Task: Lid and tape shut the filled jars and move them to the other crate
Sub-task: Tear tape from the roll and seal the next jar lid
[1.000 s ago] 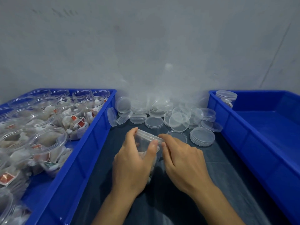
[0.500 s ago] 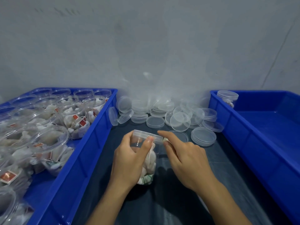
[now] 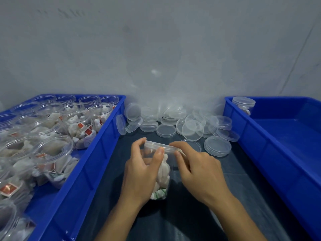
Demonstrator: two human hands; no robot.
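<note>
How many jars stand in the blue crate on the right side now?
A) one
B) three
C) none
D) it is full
A: only one lidded jar stands in the far left corner of the right crate; the rest of its floor is bare blue.

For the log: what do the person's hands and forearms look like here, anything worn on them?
Both the left hand and the right hand are bare, with no gloves. No rings, watch or bracelet show. Both forearms are uncovered to the frame's lower edge, so no sleeves are visible. Fingernails are short and unpainted.
</note>
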